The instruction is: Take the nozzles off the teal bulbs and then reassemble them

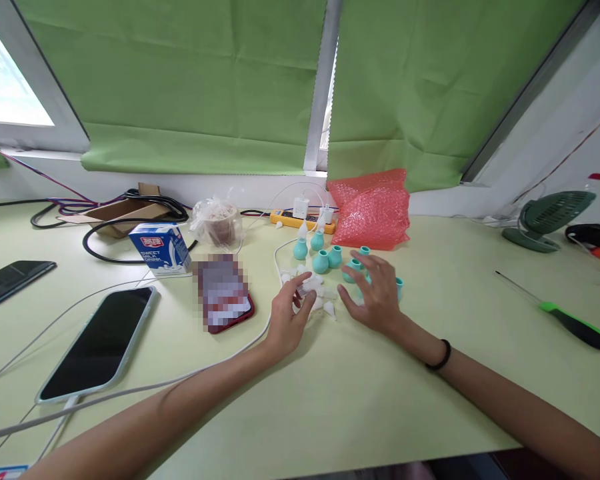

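Several small teal rubber bulbs (321,261) stand and lie on the pale green table (360,393), in front of a red bubble-wrap bag (373,208). A heap of small clear plastic tips (325,300) lies just before them. My left hand (289,313) rests at the left side of the heap, its thumb and fingers pinched round some of the clear tips. My right hand (375,293) hovers with fingers spread over the teal bulbs on the right, touching or nearly touching them; I cannot tell which. A black band is on that wrist.
A phone (97,343) on a white cable lies at the left, a second phone (225,293) near the middle, a milk carton (160,248) behind. A green-handled screwdriver (575,327) lies at the right, a small fan (550,220) beyond. Power strip (300,219) and cables run along the window.
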Demonstrator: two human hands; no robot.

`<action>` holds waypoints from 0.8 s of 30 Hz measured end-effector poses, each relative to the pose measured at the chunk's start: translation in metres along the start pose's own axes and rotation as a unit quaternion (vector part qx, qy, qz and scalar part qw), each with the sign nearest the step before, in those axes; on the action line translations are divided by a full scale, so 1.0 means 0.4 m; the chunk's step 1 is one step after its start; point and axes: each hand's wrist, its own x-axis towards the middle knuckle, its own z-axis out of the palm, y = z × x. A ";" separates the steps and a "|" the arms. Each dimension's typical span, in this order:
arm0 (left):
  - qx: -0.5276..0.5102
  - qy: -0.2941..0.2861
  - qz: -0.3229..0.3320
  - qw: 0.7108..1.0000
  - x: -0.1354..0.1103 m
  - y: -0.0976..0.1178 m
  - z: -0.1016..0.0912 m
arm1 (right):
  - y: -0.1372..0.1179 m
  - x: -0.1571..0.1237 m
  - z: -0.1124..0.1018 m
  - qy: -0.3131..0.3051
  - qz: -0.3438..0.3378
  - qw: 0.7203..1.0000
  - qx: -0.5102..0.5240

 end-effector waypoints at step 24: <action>-0.004 0.038 0.085 0.996 -0.018 0.005 0.001 | -0.078 -0.018 -0.050 0.015 0.026 0.930 0.366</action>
